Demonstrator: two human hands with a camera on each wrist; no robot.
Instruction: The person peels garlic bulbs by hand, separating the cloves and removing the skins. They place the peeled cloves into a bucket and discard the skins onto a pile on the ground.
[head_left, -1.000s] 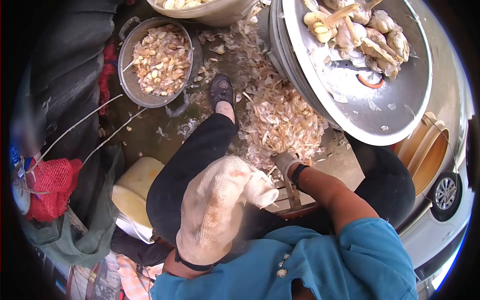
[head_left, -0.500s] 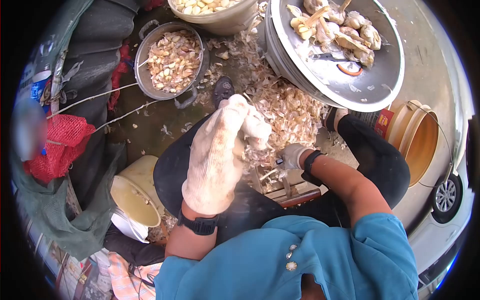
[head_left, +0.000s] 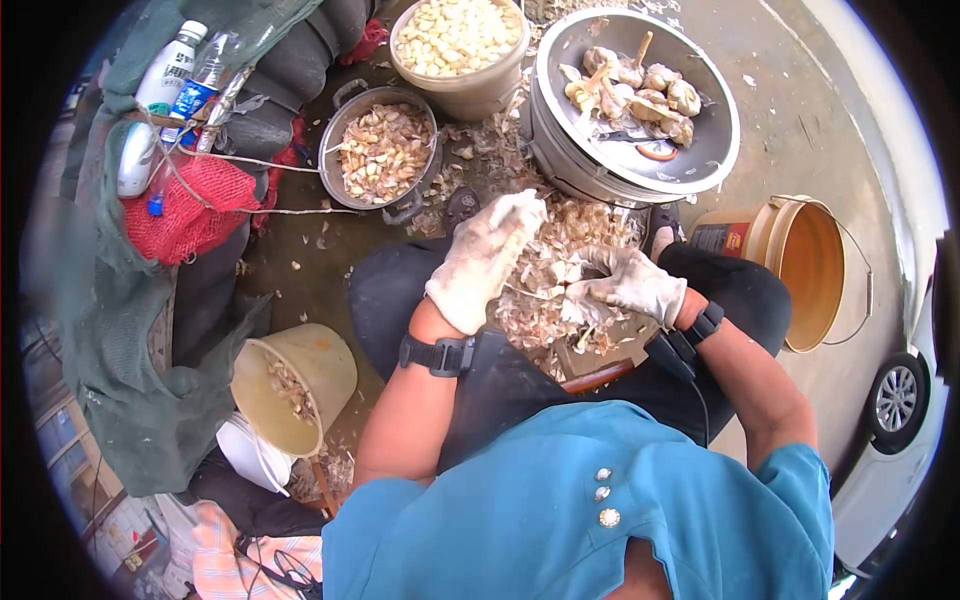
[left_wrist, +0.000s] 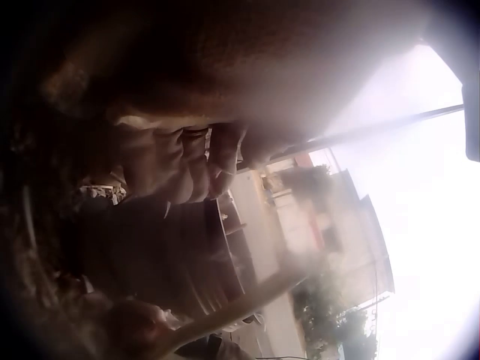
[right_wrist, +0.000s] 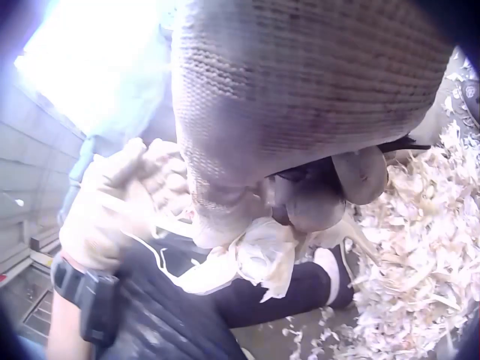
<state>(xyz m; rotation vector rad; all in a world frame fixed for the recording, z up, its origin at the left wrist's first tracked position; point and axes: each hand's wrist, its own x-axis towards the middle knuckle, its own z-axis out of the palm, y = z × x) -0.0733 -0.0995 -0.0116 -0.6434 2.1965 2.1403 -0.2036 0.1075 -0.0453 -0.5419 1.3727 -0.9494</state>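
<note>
Both gloved hands meet over the lap, above the peel heap [head_left: 575, 235]. Right hand [head_left: 630, 285] pinches a garlic bulb [right_wrist: 262, 251]; left hand [head_left: 485, 255] curls around its papery skin. Bulb judged light, firm; skin brittle, tears easily. Grip cloves, not husk.
</note>
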